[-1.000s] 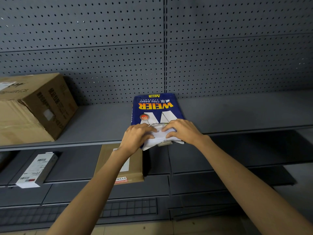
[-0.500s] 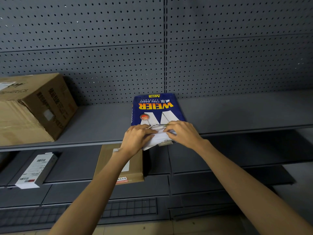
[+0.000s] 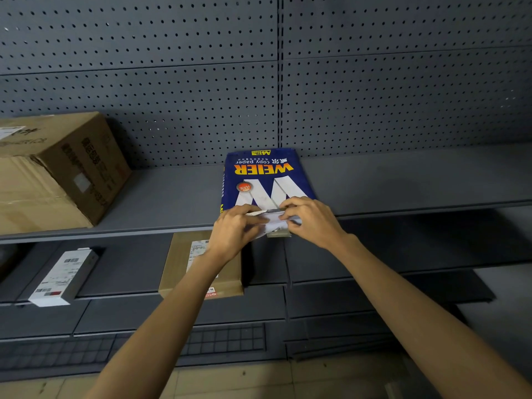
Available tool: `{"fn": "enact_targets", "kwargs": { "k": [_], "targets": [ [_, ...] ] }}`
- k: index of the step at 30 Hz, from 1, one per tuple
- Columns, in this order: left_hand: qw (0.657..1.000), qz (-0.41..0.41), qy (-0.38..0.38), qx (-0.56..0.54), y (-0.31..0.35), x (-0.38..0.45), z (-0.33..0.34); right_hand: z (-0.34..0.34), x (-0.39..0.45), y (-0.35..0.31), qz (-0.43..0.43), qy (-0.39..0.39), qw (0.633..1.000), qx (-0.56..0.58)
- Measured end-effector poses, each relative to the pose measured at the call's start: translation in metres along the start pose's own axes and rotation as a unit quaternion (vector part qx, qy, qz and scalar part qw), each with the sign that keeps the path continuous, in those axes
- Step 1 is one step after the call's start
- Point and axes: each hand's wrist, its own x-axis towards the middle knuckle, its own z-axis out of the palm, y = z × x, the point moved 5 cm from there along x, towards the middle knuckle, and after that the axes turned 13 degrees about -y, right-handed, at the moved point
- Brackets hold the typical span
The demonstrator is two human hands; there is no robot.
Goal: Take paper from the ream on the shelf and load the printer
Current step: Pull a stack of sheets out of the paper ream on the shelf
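A blue ream of copy paper [image 3: 263, 174] lies flat on the grey shelf [image 3: 172, 197], its near end at the shelf's front edge. The wrapper at that end is torn, with white flaps [image 3: 272, 223] showing. My left hand [image 3: 234, 230] pinches the flaps from the left. My right hand [image 3: 309, 218] grips them from the right, fingers over the ream's top edge. The sheets inside are mostly hidden by my fingers. No printer is in view.
A large cardboard box [image 3: 54, 171] stands at the left of the same shelf. On the lower shelf lie a white flat box [image 3: 62, 279] and a brown parcel [image 3: 198, 266] under my left wrist. Perforated grey panels [image 3: 374, 96] back the shelving.
Both hands have slid a little up toward the ream's top edge while working the torn wrapper flaps. The ream itself has not moved.
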Motion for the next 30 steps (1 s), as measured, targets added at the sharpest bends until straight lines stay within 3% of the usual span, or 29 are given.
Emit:
{"fn": "enact_targets", "kwargs": {
  "k": [16,26,30],
  "targets": [
    [0.997,0.052,0.013,-0.058,0.009,-0.028,0.006,0.002,-0.032,-0.017,-0.004,0.019,1.000,-0.007],
    [0.999,0.022,-0.022,-0.041,0.021,-0.055,0.005,0.000,-0.063,-0.037,0.030,0.049,0.998,0.016],
    [0.997,-0.011,0.000,-0.072,0.018,-0.067,0.005,0.001,-0.077,-0.045,0.036,0.058,0.998,0.008]
  ]
}}
